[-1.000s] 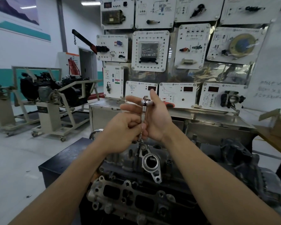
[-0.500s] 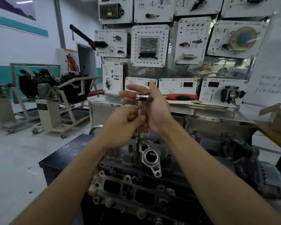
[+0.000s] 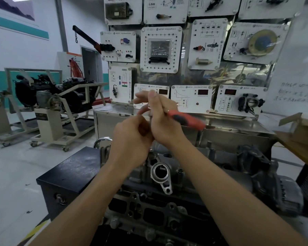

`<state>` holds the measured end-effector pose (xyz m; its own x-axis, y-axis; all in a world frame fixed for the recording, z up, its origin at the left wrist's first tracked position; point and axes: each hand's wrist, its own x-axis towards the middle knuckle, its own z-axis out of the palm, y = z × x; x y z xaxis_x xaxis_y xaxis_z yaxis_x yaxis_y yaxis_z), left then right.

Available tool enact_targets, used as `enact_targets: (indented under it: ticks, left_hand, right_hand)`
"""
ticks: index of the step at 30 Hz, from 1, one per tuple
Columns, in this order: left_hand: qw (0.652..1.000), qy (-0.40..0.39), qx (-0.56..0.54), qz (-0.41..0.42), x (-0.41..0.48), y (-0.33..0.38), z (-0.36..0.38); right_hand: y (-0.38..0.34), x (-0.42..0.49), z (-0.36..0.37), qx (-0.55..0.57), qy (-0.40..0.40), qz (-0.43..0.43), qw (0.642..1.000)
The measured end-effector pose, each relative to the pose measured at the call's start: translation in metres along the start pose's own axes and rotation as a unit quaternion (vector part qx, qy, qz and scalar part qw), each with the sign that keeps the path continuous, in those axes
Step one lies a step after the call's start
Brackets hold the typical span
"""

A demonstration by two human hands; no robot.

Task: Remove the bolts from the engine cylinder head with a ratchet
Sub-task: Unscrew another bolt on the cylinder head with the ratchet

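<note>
The grey engine cylinder head [image 3: 199, 167] lies in front of me, with a bright aluminium bracket [image 3: 161, 174] on top. A ratchet with a red and black handle [image 3: 185, 118] stands on a thin vertical extension over the head. My left hand [image 3: 130, 141] grips the extension shaft low down. My right hand [image 3: 160, 118] is at the ratchet's head, blurred, its fingers stretched out to the left and its palm against the tool. The handle points right and slightly toward me. The socket and the bolt are hidden behind my hands.
A black metal box [image 3: 69, 176] stands at the left of the engine. Behind is a steel cabinet [image 3: 229, 134] with white training panels [image 3: 161, 49]. An engine on a wheeled stand [image 3: 50, 110] sits on the floor at the left. A cardboard box [image 3: 302, 128] is at the right.
The ratchet handle has swung from pointing away behind my right hand round to the right and toward me. My left hand stays on the extension.
</note>
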<state>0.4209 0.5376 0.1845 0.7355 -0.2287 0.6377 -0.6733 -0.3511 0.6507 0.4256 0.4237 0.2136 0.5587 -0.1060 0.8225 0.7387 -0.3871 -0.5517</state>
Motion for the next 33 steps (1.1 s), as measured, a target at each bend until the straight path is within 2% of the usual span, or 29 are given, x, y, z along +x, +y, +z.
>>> enact_targets:
  ticks: [1, 3, 4, 5, 8, 9, 10, 11, 12, 13, 14, 15, 16, 17, 19, 21, 23, 25, 27, 28, 29, 30, 31, 32, 33]
  left_hand:
    - [0.995, -0.050, -0.076, -0.034, 0.004, -0.001, -0.003]
    - [0.946, -0.180, -0.249, -0.107, 0.015, -0.003, -0.013]
    - [0.924, -0.227, -0.283, -0.121, 0.021, -0.006, -0.018]
    - [0.917, -0.254, -0.285, -0.118, 0.025, -0.007, -0.022]
    - [0.935, -0.262, -0.225, -0.081, 0.026, -0.006, -0.025]
    - [0.942, -0.246, -0.214, -0.078, 0.025, -0.006, -0.023]
    - [0.950, -0.220, -0.206, -0.078, 0.023, -0.005, -0.022]
    - [0.960, -0.186, -0.193, -0.078, 0.020, -0.003, -0.021]
    - [0.974, -0.143, -0.162, -0.069, 0.018, -0.002, -0.019]
    - [0.989, -0.093, -0.108, -0.049, 0.016, -0.001, -0.016]
    - [0.998, -0.049, -0.037, -0.020, 0.015, 0.000, -0.013]
    - [1.000, -0.019, 0.024, 0.002, 0.012, 0.003, -0.011]
    - [0.999, -0.004, 0.044, 0.011, 0.010, 0.005, -0.009]
    - [0.999, -0.012, 0.032, 0.013, 0.009, 0.005, -0.008]
    - [0.993, -0.076, -0.083, -0.018, 0.012, 0.000, -0.010]
    - [0.968, -0.159, -0.187, -0.059, 0.016, -0.005, -0.016]
    - [0.952, -0.212, -0.209, -0.065, 0.021, -0.010, -0.021]
    - [0.943, -0.246, -0.219, -0.054, 0.022, -0.010, -0.023]
    - [0.950, -0.233, -0.202, -0.046, 0.021, -0.009, -0.022]
    - [0.960, -0.206, -0.183, -0.044, 0.020, -0.007, -0.020]
    - [0.971, -0.169, -0.161, -0.044, 0.019, -0.005, -0.018]
    - [0.980, -0.127, -0.144, -0.047, 0.018, -0.003, -0.014]
    - [0.989, -0.082, -0.115, -0.048, 0.016, -0.001, -0.010]
    - [0.996, -0.040, -0.071, -0.039, 0.014, 0.000, -0.007]
    - [1.000, -0.006, -0.018, -0.021, 0.013, 0.001, -0.004]
  right_hand:
    - [0.000, 0.001, 0.000, 0.113, -0.011, 0.081, 0.990]
    - [0.004, 0.003, -0.003, 0.274, -0.028, 0.222, 0.935]
    - [0.007, 0.004, -0.007, 0.323, -0.041, 0.268, 0.907]
    - [0.010, 0.004, -0.010, 0.359, -0.059, 0.301, 0.882]
    - [0.017, 0.003, -0.013, 0.426, -0.104, 0.345, 0.830]
    - [0.016, 0.005, -0.012, 0.432, -0.104, 0.353, 0.824]
    - [0.015, 0.006, -0.010, 0.419, -0.097, 0.349, 0.833]
    - [0.016, 0.006, -0.007, 0.358, -0.077, 0.318, 0.874]
    - [0.017, 0.005, -0.005, 0.244, -0.047, 0.248, 0.936]
    - [0.015, 0.004, -0.003, 0.089, -0.006, 0.140, 0.986]
    - [0.015, 0.003, -0.002, -0.054, 0.034, 0.016, 0.998]
    - [0.014, 0.002, -0.001, -0.132, 0.048, -0.079, 0.987]
    - [0.012, 0.001, 0.000, -0.132, 0.031, -0.113, 0.984]
    - [0.008, 0.001, 0.001, -0.078, 0.003, -0.092, 0.993]
    - [0.003, 0.002, -0.002, 0.077, -0.045, 0.035, 0.995]
    - [0.003, 0.003, -0.006, 0.215, -0.085, 0.187, 0.955]
    - [0.006, 0.006, -0.012, 0.323, -0.134, 0.296, 0.889]
    - [0.009, 0.008, -0.017, 0.396, -0.167, 0.335, 0.838]
    - [0.014, 0.008, -0.017, 0.419, -0.177, 0.345, 0.821]
    - [0.015, 0.010, -0.017, 0.417, -0.167, 0.348, 0.823]
    - [0.017, 0.010, -0.016, 0.397, -0.147, 0.336, 0.841]
    - [0.019, 0.010, -0.014, 0.324, -0.112, 0.298, 0.891]
    - [0.019, 0.008, -0.014, 0.200, -0.067, 0.221, 0.952]
    - [0.018, 0.006, -0.013, 0.044, -0.015, 0.115, 0.992]
    - [0.018, 0.005, -0.012, -0.073, 0.014, 0.013, 0.997]
